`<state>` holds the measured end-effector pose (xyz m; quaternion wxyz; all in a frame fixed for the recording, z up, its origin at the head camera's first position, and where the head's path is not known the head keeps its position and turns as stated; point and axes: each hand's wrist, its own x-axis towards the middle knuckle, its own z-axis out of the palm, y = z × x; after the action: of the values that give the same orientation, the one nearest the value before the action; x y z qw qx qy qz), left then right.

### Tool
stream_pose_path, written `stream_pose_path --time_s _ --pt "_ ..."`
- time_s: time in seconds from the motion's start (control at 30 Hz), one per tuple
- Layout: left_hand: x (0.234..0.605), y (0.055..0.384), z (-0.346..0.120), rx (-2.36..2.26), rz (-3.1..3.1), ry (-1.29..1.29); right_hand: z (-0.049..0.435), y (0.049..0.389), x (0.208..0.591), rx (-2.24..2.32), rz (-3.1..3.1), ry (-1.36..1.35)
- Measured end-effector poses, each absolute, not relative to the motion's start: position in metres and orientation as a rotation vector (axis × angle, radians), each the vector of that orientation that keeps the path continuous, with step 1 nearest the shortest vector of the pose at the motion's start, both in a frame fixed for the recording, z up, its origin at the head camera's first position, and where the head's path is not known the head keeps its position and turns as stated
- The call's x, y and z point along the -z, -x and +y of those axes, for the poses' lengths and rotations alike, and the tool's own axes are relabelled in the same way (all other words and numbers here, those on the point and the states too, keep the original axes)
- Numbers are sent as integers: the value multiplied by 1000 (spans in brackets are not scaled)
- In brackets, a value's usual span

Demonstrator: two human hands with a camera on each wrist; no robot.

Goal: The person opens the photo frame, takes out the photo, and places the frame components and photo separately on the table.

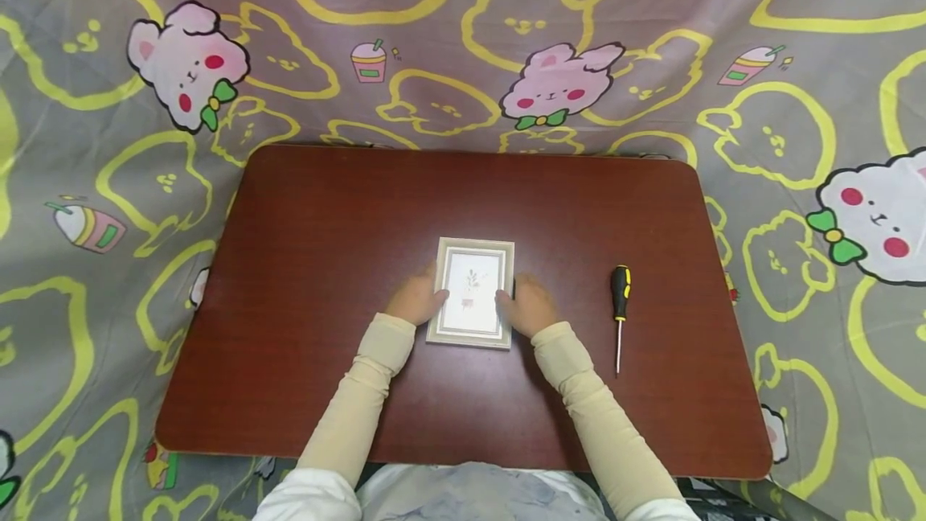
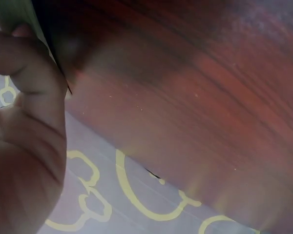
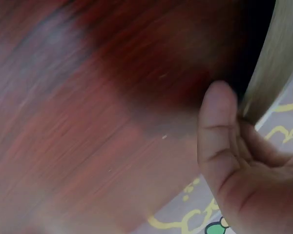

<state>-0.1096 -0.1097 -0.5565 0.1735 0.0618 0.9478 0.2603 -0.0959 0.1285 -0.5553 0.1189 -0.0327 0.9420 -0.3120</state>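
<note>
A light wood-coloured picture frame (image 1: 472,284) with a small plant print behind its front is held between both hands near the middle of the table. On its left side the left hand (image 1: 415,300) grips the edge, thumb over the front. The right hand (image 1: 533,308) holds the opposite edge the same way. In the right wrist view, the frame's side (image 3: 274,58) shows beside the curled fingers. The left wrist view has only a corner of the frame (image 2: 14,14) past the hand. Whether the frame touches the tabletop, I cannot tell.
A black and yellow screwdriver (image 1: 620,296) lies to the right of the frame, its shaft toward the person. The brown table (image 1: 318,248) has rounded corners. Cartoon-patterned cloth (image 1: 434,47) hangs behind it and along both sides.
</note>
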Motion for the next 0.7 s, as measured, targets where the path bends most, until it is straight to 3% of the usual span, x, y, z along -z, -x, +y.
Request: stream_pose_path --time_s 0.5,0.7 --pt "547 113 -102 -727 2805 -129 131 105 541 1317 2616 -124" --pt "525 111 -80 -771 2816 -264 129 108 536 1336 2600 -161"
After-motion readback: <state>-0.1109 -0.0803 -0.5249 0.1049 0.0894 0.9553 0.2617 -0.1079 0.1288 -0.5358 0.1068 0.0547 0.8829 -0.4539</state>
